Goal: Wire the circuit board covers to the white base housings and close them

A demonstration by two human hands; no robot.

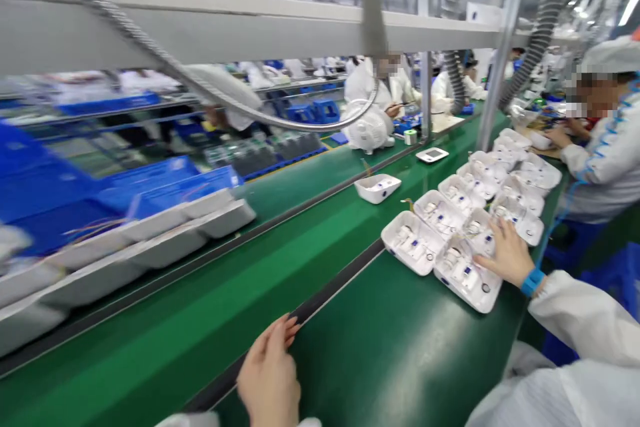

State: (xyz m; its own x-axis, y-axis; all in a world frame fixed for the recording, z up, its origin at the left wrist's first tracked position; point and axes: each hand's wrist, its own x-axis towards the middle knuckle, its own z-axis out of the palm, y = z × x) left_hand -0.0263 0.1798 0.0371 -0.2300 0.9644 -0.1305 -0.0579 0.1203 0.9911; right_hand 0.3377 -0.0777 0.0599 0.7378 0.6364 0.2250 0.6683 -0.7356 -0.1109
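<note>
My left hand rests low in the view on the dark strip at the edge of the green belt, fingers stretched out together and holding nothing. My right hand, with a blue wrist strap, lies flat and open on the nearest white tray of small parts. More white trays with white and blue parts stand in two rows behind it, reaching toward the far right.
A single white tray sits alone on the belt. A row of grey-white trays and blue bins lies at the left. A person in white works at the right; others sit across the line. A flexible hose hangs overhead.
</note>
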